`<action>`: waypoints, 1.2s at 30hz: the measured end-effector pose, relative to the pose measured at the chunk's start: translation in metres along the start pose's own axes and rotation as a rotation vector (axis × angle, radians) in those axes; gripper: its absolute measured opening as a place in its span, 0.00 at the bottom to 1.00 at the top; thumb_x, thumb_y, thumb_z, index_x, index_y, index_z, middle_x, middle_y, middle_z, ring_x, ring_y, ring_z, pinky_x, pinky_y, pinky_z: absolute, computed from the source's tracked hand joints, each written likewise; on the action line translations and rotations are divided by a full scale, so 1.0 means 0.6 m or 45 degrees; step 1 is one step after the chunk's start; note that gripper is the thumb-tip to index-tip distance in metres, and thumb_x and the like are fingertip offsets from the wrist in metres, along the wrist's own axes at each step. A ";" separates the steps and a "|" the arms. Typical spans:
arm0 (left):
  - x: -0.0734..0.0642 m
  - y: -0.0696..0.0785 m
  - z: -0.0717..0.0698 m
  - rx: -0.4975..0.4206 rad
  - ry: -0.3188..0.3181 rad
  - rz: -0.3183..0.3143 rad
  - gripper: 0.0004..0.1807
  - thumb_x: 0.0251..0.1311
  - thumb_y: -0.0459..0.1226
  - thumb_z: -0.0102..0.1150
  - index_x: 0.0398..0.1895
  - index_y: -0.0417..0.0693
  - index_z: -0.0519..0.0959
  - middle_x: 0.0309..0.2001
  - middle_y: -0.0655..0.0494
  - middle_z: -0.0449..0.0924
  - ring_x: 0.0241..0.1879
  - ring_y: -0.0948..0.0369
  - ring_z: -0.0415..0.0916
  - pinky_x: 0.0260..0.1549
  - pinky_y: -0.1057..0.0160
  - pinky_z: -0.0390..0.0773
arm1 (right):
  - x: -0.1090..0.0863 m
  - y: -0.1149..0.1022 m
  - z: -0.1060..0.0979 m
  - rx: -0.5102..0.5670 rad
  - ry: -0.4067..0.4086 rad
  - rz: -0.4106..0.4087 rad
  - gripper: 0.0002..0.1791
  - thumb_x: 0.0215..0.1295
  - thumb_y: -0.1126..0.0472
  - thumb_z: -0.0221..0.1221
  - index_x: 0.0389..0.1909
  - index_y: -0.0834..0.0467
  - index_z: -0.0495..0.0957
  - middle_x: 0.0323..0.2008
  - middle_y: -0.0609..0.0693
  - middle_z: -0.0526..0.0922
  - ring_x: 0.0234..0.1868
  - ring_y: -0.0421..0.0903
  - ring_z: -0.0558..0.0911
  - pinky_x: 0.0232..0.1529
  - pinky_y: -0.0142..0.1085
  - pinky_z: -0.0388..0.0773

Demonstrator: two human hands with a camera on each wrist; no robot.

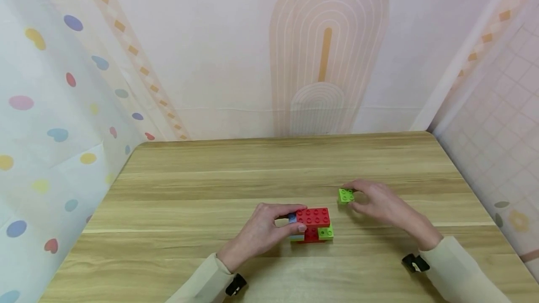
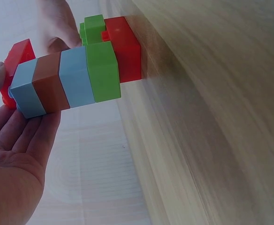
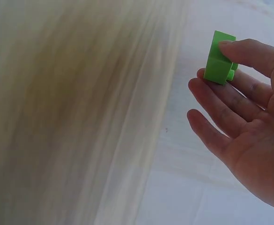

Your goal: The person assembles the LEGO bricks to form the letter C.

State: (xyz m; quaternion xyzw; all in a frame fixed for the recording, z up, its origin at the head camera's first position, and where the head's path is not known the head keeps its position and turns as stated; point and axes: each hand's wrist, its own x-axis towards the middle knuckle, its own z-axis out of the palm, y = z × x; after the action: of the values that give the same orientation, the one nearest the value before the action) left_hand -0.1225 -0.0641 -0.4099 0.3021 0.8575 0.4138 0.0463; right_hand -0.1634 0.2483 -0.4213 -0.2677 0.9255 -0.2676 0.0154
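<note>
A small brick build stands on the table. It has a red base brick [image 2: 126, 47] and a column of a green brick [image 2: 103, 72], a light blue brick [image 2: 77, 77], a brown brick [image 2: 51, 83] and another light blue brick [image 2: 28, 89]. A red brick [image 1: 313, 217] lies across the top. Below it, a second green brick [image 1: 326, 233] sits on the base's right side. My left hand [image 1: 269, 230] grips the build near its top, thumb in front and fingers behind. To the right, my right hand [image 1: 379, 205] pinches a loose green brick [image 3: 219, 58] between thumb and fingers.
The wooden table [image 1: 189, 191] reaches back to a patterned curtain [image 1: 219, 60]. More curtain hangs along both sides. A black strap piece [image 1: 236, 284] is at the left sleeve, and another black piece [image 1: 415, 263] is at the right sleeve.
</note>
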 end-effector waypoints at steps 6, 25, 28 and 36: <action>0.000 0.001 0.000 -0.008 0.004 0.009 0.24 0.63 0.51 0.64 0.57 0.49 0.83 0.47 0.58 0.85 0.17 0.70 0.53 0.15 0.72 0.60 | -0.006 -0.014 0.005 0.000 0.064 -0.040 0.23 0.59 0.65 0.68 0.56 0.61 0.79 0.52 0.57 0.83 0.53 0.57 0.81 0.54 0.54 0.78; 0.002 0.001 0.001 -0.023 0.009 0.018 0.24 0.63 0.53 0.63 0.56 0.49 0.83 0.47 0.58 0.86 0.17 0.72 0.51 0.15 0.73 0.60 | -0.020 -0.051 0.025 0.058 0.130 -0.137 0.24 0.59 0.63 0.69 0.57 0.59 0.78 0.54 0.54 0.82 0.48 0.50 0.82 0.48 0.46 0.82; 0.002 0.000 0.001 -0.019 0.007 0.021 0.25 0.63 0.53 0.63 0.56 0.49 0.83 0.46 0.59 0.86 0.17 0.72 0.52 0.15 0.73 0.60 | -0.021 -0.056 0.025 0.073 0.111 -0.133 0.24 0.59 0.63 0.69 0.58 0.58 0.78 0.54 0.53 0.82 0.49 0.49 0.82 0.48 0.46 0.82; 0.003 -0.002 0.002 -0.030 0.007 0.032 0.25 0.63 0.53 0.63 0.56 0.49 0.83 0.47 0.59 0.86 0.18 0.68 0.58 0.16 0.73 0.61 | -0.022 -0.065 0.027 0.107 0.045 -0.104 0.23 0.62 0.61 0.67 0.59 0.56 0.78 0.55 0.50 0.81 0.51 0.48 0.81 0.50 0.47 0.80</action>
State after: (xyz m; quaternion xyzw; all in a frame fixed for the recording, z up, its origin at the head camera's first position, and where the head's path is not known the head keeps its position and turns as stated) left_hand -0.1240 -0.0629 -0.4112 0.3110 0.8489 0.4253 0.0425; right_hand -0.1305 0.2194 -0.4172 -0.2995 0.9019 -0.3112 -0.0005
